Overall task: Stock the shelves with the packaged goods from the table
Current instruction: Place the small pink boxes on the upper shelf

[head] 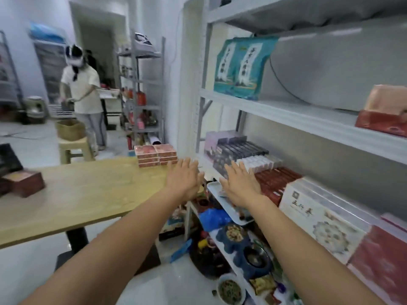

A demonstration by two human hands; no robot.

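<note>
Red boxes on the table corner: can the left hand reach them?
Probably yes. The left hand is open and empty, just short of the red boxes, with only bare table between.

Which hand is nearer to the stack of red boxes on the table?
Left. The left hand is just right of the stack; the right hand is farther right.

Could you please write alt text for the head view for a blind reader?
The left hand and right hand, both empty with fingers straight, reach forward between a wooden table and a grey shelf unit. A stack of red boxes sits on the table's far corner; the shelves hold rows of boxes and two teal bags.
</note>
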